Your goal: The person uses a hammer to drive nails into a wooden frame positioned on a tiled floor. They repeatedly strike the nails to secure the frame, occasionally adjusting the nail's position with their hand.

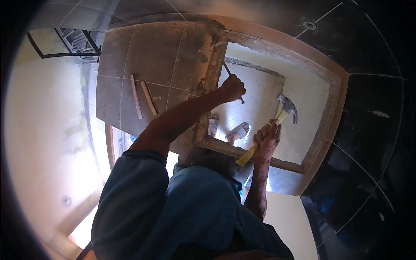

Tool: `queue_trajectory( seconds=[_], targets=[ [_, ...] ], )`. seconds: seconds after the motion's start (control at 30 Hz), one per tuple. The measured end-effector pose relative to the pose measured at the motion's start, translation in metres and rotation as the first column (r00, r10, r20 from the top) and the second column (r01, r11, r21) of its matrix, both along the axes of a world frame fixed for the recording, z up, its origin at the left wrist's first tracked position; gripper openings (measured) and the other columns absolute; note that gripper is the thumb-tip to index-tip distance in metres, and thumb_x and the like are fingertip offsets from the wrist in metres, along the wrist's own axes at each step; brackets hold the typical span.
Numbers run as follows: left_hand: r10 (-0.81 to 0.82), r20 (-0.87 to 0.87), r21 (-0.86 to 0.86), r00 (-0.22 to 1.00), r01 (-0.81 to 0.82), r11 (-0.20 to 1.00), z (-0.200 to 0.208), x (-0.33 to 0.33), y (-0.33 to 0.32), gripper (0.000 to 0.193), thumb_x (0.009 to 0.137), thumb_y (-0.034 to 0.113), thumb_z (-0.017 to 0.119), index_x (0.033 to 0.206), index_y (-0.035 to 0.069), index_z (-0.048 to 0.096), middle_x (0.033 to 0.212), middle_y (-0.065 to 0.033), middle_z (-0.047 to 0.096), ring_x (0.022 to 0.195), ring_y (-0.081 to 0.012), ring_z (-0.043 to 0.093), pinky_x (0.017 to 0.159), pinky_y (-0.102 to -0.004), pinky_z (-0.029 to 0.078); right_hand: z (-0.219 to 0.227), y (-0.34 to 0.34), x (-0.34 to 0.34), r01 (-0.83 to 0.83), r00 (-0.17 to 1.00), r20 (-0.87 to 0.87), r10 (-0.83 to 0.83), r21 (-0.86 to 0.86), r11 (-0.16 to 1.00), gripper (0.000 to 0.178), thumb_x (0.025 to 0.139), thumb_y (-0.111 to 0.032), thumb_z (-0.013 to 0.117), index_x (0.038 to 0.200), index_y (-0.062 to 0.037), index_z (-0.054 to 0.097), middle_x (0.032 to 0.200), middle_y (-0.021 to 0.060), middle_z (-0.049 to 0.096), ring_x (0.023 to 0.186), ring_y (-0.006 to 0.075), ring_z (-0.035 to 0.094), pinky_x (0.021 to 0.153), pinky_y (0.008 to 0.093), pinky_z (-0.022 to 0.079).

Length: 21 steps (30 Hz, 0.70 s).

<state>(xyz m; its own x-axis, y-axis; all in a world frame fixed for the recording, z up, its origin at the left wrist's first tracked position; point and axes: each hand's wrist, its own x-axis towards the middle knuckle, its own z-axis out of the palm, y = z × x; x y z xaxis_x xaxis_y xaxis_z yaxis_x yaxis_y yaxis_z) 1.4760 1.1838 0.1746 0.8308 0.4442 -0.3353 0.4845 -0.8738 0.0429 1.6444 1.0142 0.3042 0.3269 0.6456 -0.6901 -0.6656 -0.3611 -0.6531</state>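
My left hand (234, 88) is closed around a thin dark metal chisel (227, 68). One end of the chisel points up to the rough left edge of the opening (209, 93); whether it touches there I cannot tell. The other end sticks out below my fist. My right hand (267, 141) grips a claw hammer (287, 106) by its yellow handle, the metal head raised over the opening, apart from the chisel. The opening is a rectangular cut-out with raw, chipped edges in a tiled counter.
Two narrow wooden strips (142, 97) lie on the grey tiled counter (152, 47) at the left. Dark tiles (368, 112) cover the right wall, and a round fitting (310, 25) sits at the far side. Through the opening show the floor and my feet in slippers (239, 130).
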Motion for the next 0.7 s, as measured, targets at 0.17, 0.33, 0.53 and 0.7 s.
queue_trajectory(
  seconds=[0.17, 0.33, 0.53, 0.7],
  targets=[
    [0.465, 0.58, -0.35, 0.669, -0.311, 0.884, 0.113, 0.038, -0.015, 0.03, 0.096, 0.041, 0.067, 0.103, 0.012, 0.068, 0.078, -0.007, 0.072, 0.07, -0.0288, 0.072, 0.066, -0.0427, 0.056, -0.002, -0.01, 0.01, -0.013, 0.997, 0.082, 0.013, -0.003, 1.0, 0.032, 0.104, -0.046, 0.06, 0.108, -0.0145, 0.053, 0.061, -0.0071, 0.032, 0.043, 0.0043, 0.029, 0.037, 0.0251, 0.022],
    [0.621, 0.536, -0.255, 0.572, -0.592, 0.765, 0.149, -0.023, 0.031, 0.025, 0.098, 0.033, 0.066, 0.109, 0.01, 0.07, 0.096, -0.0155, 0.072, 0.088, -0.0327, 0.071, 0.077, -0.0457, 0.057, 0.019, -0.02, 0.022, -0.009, 0.994, 0.112, 0.006, 0.027, 1.0, 0.031, 0.103, -0.045, 0.062, 0.1, -0.0169, 0.05, 0.061, -0.0073, 0.032, 0.042, 0.0041, 0.029, 0.036, 0.0249, 0.025],
    [0.624, 0.305, -0.144, 0.72, -0.612, 0.777, 0.124, -0.096, 0.059, 0.05, 0.091, 0.037, 0.069, 0.131, 0.009, 0.06, 0.128, -0.0226, 0.061, 0.104, -0.0395, 0.067, 0.091, -0.051, 0.053, 0.024, -0.043, 0.019, 0.048, 0.998, 0.033, -0.05, 0.061, 0.997, 0.028, 0.101, -0.044, 0.065, 0.105, -0.0169, 0.057, 0.059, -0.0097, 0.028, 0.042, 0.0028, 0.026, 0.037, 0.0237, 0.023],
    [0.453, 0.16, -0.365, 0.877, -0.374, 0.852, 0.142, -0.083, 0.078, 0.039, 0.093, 0.037, 0.067, 0.117, 0.005, 0.068, 0.11, -0.0222, 0.067, 0.089, -0.0337, 0.069, 0.083, -0.0455, 0.054, 0.028, -0.059, 0.013, 0.077, 0.997, 0.022, -0.078, 0.06, 0.995, 0.028, 0.101, -0.043, 0.065, 0.105, -0.0165, 0.057, 0.059, -0.0097, 0.029, 0.042, 0.0029, 0.027, 0.037, 0.0238, 0.023]
  ],
)
